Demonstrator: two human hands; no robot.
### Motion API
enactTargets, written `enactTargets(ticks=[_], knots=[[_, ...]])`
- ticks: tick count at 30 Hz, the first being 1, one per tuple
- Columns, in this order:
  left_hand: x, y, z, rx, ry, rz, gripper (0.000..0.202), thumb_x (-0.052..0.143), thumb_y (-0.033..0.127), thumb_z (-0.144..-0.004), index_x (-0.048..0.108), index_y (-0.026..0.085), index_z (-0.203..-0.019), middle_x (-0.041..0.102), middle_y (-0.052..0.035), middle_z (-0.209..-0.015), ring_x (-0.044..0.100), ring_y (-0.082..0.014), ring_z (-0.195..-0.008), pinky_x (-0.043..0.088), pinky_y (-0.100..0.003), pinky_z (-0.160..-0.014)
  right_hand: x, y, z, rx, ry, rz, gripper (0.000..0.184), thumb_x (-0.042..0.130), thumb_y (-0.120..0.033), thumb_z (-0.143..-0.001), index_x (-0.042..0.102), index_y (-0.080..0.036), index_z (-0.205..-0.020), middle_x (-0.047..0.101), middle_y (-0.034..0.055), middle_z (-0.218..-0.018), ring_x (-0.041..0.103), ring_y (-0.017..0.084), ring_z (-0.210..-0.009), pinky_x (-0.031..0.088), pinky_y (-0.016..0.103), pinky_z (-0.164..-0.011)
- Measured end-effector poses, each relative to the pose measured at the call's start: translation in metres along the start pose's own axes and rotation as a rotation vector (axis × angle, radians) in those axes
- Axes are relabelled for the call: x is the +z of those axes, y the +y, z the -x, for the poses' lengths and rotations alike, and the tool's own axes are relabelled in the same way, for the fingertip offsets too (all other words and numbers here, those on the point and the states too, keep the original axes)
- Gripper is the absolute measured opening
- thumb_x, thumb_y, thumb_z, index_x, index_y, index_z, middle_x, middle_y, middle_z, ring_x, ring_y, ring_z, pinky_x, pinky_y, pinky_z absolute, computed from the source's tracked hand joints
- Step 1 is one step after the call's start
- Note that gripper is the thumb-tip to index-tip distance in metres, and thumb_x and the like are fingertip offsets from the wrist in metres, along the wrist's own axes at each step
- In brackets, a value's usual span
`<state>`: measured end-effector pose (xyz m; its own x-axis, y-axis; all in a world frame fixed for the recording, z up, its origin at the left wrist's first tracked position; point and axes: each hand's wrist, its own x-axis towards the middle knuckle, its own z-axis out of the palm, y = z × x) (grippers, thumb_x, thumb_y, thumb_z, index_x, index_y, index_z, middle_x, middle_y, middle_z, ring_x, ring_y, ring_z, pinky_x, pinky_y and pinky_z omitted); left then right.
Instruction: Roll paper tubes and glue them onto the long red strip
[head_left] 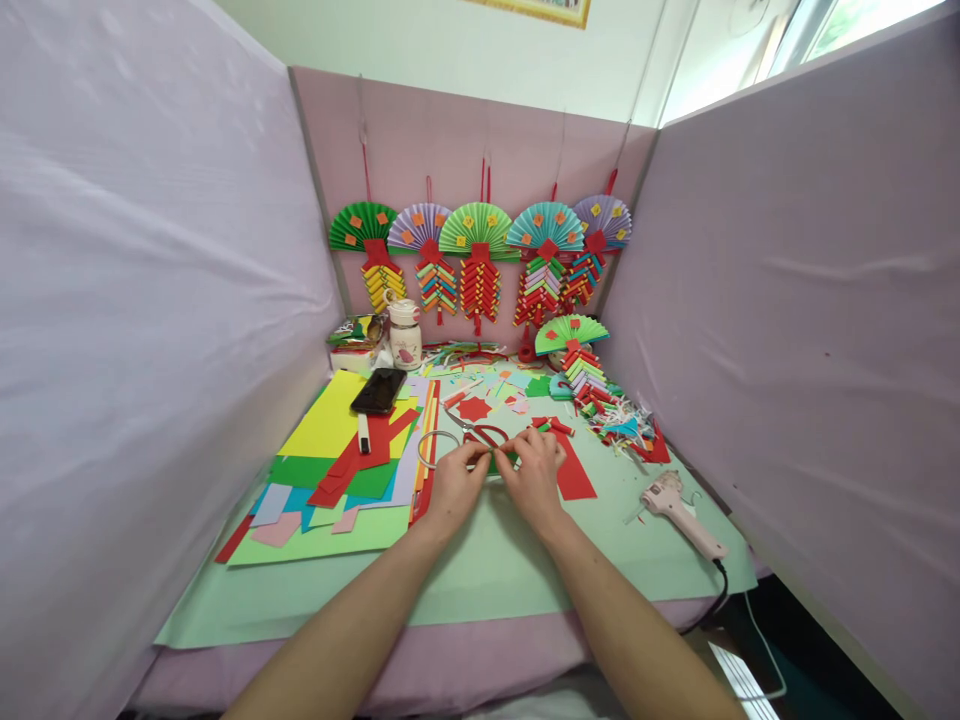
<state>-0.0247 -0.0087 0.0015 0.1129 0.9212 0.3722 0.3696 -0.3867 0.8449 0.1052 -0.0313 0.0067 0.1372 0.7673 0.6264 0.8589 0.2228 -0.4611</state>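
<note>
My left hand (457,485) and my right hand (534,470) meet at the middle of the table, thumbs and fingertips pinched together. Between them shows a small piece of green paper (493,466), mostly covered by the fingers. Just beyond the fingertips lie scissors with red handles (491,432), their blades pointing away to the left. A roll of tape or ring (421,450) rests left of my left hand. Beside my right hand is a red paper sheet (576,470), with small red and green paper rolls (555,426) near its far end.
Coloured paper sheets (300,425) spread on the left, under a black phone (379,390) and a white-and-black cutter (364,434). A glue gun (682,512) lies right, its cord over the edge. Behind stand a bottle (405,335), paper scraps (517,385) and several hanging paper fans (480,228).
</note>
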Motion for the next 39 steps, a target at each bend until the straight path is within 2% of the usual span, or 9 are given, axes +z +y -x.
enactTargets(ticks=[15, 21, 25, 30, 39], knots=[[-0.001, 0.006, 0.002, 0.043, -0.031, -0.054, 0.02, 0.049, 0.028, -0.084, 0.067, 0.019, -0.083, 0.068, -0.0029, -0.081, 0.059, -0.0146, -0.075, 0.044, -0.024, -0.068, 0.0, 0.001, -0.001, 0.041, -0.027, -0.035, 0.016, 0.058, -0.033, -0.085, 0.064, -0.023, -0.075, 0.058, 0.0026, -0.087, 0.044, 0.022, -0.092, 0.023, 0.036, -0.08], [-0.002, 0.004, -0.001, 0.045, 0.019, -0.039, 0.019, 0.048, 0.027, -0.083, 0.064, 0.019, -0.077, 0.065, -0.0016, -0.076, 0.056, -0.0136, -0.071, 0.043, -0.023, -0.065, -0.001, 0.001, -0.001, 0.029, -0.031, -0.067, 0.016, 0.057, -0.036, -0.085, 0.066, -0.024, -0.078, 0.058, 0.0024, -0.087, 0.044, 0.021, -0.092, 0.024, 0.036, -0.08], [-0.005, 0.006, -0.003, 0.033, 0.058, 0.016, 0.018, 0.048, 0.026, -0.082, 0.062, 0.019, -0.075, 0.064, -0.0006, -0.074, 0.057, -0.0133, -0.07, 0.044, -0.022, -0.067, -0.002, 0.007, -0.003, 0.097, -0.016, -0.124, 0.017, 0.057, -0.036, -0.084, 0.066, -0.024, -0.076, 0.059, 0.002, -0.087, 0.046, 0.022, -0.093, 0.025, 0.036, -0.082], [-0.008, 0.009, -0.004, -0.003, 0.085, 0.043, 0.018, 0.048, 0.027, -0.081, 0.062, 0.019, -0.074, 0.065, -0.0004, -0.074, 0.057, -0.0139, -0.071, 0.044, -0.023, -0.067, -0.004, 0.013, -0.006, 0.219, -0.074, -0.223, 0.018, 0.056, -0.038, -0.083, 0.065, -0.024, -0.075, 0.061, 0.0029, -0.092, 0.047, 0.024, -0.097, 0.027, 0.037, -0.082], [-0.007, 0.009, -0.004, -0.018, 0.075, 0.05, 0.019, 0.048, 0.029, -0.081, 0.062, 0.019, -0.075, 0.065, -0.0001, -0.074, 0.057, -0.0142, -0.071, 0.043, -0.023, -0.067, -0.006, 0.014, -0.008, 0.212, -0.056, -0.296, 0.023, 0.052, -0.041, -0.084, 0.061, -0.022, -0.074, 0.064, 0.0045, -0.09, 0.051, 0.024, -0.094, 0.033, 0.035, -0.078]])
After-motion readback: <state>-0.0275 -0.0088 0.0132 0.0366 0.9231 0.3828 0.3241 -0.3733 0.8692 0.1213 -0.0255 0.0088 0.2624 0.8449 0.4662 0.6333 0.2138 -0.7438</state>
